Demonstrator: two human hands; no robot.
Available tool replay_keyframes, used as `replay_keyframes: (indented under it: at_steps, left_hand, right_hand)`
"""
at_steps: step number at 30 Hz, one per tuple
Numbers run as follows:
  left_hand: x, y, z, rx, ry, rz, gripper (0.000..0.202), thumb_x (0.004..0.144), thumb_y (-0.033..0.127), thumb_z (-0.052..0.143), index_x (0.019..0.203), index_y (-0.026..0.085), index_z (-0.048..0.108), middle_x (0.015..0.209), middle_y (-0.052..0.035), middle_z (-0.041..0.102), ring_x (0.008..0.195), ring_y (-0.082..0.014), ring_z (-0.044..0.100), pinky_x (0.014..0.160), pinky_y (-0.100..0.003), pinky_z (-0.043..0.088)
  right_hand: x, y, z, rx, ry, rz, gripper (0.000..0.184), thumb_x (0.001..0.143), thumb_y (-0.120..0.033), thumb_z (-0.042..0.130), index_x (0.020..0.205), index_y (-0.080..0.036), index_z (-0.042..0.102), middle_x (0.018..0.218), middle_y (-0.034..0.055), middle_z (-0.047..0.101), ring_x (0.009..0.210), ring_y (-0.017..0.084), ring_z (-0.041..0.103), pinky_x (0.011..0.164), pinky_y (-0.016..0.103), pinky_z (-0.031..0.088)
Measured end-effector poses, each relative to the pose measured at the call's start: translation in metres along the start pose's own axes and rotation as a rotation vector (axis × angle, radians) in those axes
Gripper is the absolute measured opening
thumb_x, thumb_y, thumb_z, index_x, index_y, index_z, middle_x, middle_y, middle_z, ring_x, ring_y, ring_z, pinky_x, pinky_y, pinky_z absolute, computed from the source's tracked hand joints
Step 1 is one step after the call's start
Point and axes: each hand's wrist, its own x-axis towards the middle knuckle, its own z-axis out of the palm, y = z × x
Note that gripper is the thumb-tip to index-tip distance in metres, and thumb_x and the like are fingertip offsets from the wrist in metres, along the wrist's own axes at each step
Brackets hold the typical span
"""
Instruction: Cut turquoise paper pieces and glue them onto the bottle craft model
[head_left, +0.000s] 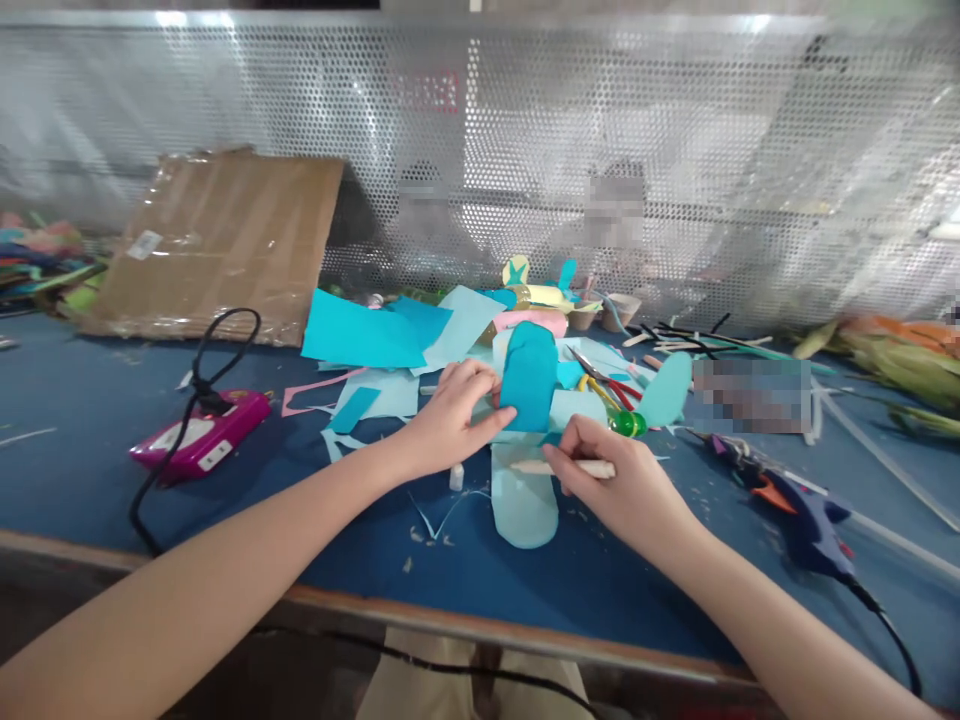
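A dark teal paper cutout [527, 385] with a rounded top lies at the middle of the table. My left hand [457, 415] grips its left edge, with bent fingers and the thumb on its face. A whitish marker [596, 468] is pinched in my right hand [611, 465], its tip pointing left over a pale blue rounded paper piece [525, 510]. That pale piece extends below the teal cutout towards the table's front edge. Just left of it stands a small white cap [456, 477]. Scissors [600, 382] with red and yellow handles lie behind my right hand.
Sheets of teal paper [364, 330] and scraps are piled behind my left hand. A purple power strip [202, 440] with a black cord is at left. A glue gun [806, 515] lies at right. Cardboard [225, 245] leans on a perforated metal screen [525, 130].
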Motion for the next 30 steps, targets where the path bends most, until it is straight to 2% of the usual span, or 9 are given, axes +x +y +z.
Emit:
replay_keyframes:
  at_steps: [4,12,30]
  left_hand:
    - [-0.0006,-0.001,0.0015,-0.009,0.035,0.016,0.018,0.091,0.035,0.047,0.081,0.021,0.04,0.092,-0.0049,0.048,0.094,-0.0217,0.045,0.091,-0.039,0.037]
    - [-0.0012,-0.0057,0.0061,-0.024,0.07,0.045,0.02,0.091,0.036,0.049,0.08,0.022,0.04,0.092,-0.0051,0.049,0.096,-0.0222,0.046,0.091,-0.038,0.037]
    - [-0.0004,0.0007,-0.001,-0.008,0.019,-0.002,0.019,0.092,0.037,0.045,0.081,0.022,0.039,0.092,-0.005,0.048,0.095,-0.0221,0.046,0.092,-0.04,0.037]
  right_hand:
    - [0.0004,0.0004,0.0006,0.027,-0.003,0.017,0.028,0.085,-0.04,0.052,0.065,-0.024,0.041,0.053,-0.0042,0.056,0.049,0.012,0.049,0.052,0.023,0.039]
    - [0.0002,0.0024,0.0014,0.065,-0.037,0.031,0.029,0.085,-0.043,0.053,0.066,-0.024,0.041,0.053,-0.004,0.057,0.049,0.012,0.049,0.052,0.024,0.038]
    - [0.0008,-0.0062,-0.0035,0.048,-0.028,0.023,0.027,0.083,-0.036,0.051,0.062,-0.024,0.039,0.049,-0.0045,0.053,0.047,0.013,0.048,0.05,0.025,0.038]
